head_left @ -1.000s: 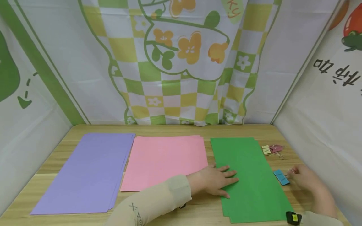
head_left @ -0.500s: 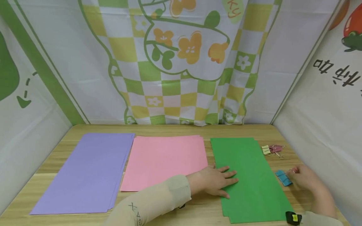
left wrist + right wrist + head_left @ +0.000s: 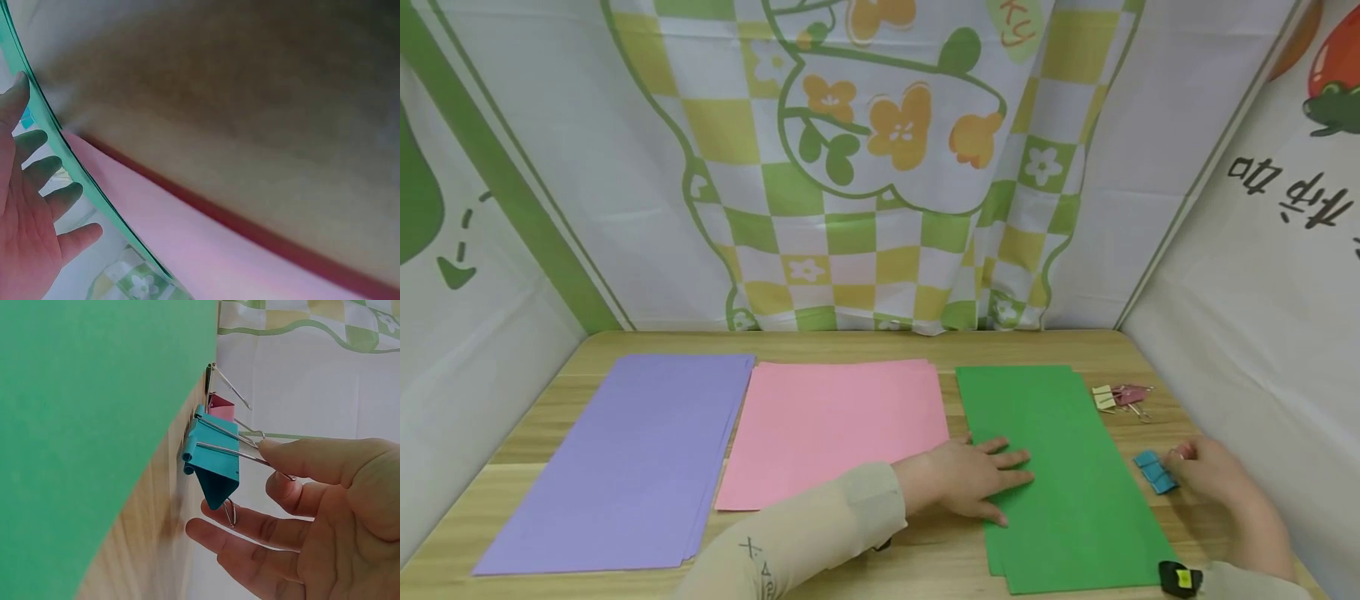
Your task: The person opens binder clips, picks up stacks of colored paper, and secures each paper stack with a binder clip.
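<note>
i read the right hand (image 3: 1213,473) pinching the wire handles of the blue binder clip (image 3: 1154,472), which has slid slightly outward, clear of the green paper stack (image 3: 1060,475). the left hand (image 3: 977,479) stays flat, fingers straight, pressing that stack. farther back, spare binder clips (image 3: 1122,397) lie untouched.

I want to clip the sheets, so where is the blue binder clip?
In the head view, the blue binder clip lies on the table's right side, just off the green paper, pinched by the right hand.
</note>
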Demonstrator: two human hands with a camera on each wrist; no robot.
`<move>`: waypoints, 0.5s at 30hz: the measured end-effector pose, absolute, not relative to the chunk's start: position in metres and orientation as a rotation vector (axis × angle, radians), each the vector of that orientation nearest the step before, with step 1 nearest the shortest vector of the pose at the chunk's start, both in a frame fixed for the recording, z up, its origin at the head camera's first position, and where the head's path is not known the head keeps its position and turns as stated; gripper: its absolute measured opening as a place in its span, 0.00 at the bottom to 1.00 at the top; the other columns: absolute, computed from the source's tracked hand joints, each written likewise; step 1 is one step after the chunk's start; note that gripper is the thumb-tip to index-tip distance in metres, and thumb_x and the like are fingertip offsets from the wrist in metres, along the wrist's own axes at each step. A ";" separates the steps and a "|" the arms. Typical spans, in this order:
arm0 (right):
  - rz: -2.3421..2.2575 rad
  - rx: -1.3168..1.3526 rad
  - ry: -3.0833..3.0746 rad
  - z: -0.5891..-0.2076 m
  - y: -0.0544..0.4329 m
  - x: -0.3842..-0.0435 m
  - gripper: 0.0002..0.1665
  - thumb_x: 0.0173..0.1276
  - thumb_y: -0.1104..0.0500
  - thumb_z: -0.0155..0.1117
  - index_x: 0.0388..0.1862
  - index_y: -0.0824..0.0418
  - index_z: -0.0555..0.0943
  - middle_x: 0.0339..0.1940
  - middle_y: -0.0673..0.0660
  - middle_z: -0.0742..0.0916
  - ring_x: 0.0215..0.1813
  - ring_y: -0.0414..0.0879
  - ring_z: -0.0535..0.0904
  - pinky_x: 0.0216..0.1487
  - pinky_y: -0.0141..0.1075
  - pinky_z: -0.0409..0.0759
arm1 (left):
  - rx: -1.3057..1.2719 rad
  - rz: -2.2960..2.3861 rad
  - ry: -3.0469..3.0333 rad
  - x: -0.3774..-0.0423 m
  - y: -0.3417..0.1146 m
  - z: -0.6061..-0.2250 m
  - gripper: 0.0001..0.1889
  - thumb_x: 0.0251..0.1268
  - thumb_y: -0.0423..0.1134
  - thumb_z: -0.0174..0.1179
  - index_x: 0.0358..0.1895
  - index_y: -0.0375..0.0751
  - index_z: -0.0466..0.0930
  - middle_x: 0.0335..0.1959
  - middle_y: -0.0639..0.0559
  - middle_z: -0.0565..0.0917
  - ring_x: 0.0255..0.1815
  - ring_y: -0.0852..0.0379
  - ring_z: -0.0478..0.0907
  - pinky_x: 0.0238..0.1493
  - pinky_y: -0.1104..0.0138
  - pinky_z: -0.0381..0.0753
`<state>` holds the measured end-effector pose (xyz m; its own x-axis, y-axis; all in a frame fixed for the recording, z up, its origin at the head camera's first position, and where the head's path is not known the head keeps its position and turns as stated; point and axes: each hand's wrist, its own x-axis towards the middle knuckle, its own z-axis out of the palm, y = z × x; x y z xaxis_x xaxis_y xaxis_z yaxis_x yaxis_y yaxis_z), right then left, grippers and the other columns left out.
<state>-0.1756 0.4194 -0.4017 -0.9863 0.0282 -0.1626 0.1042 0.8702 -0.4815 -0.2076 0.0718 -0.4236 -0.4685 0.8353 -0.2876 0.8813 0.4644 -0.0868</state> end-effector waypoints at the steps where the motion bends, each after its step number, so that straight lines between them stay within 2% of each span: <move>1: -0.752 0.103 2.899 -0.401 0.420 -0.176 0.15 0.77 0.59 0.50 0.28 0.65 0.68 0.25 0.53 0.74 0.31 0.45 0.70 0.29 0.32 0.68 | 1.495 -0.313 2.509 -0.210 0.072 -0.423 0.39 0.69 0.70 0.43 0.80 0.66 0.45 0.82 0.64 0.45 0.83 0.56 0.45 0.76 0.50 0.63; 15: -0.734 0.117 2.921 -0.397 0.422 -0.177 0.14 0.75 0.58 0.55 0.33 0.68 0.70 0.31 0.57 0.77 0.36 0.48 0.71 0.34 0.34 0.68 | 1.385 -0.120 2.742 -0.247 0.066 -0.420 0.33 0.74 0.61 0.48 0.78 0.59 0.55 0.81 0.55 0.53 0.80 0.43 0.55 0.72 0.50 0.69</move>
<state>-0.1765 0.4223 -0.3968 -0.9889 0.0439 -0.1420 0.1057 0.8790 -0.4649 -0.2467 0.0660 -0.4198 -0.5924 0.8000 -0.0948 0.8053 0.5916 -0.0395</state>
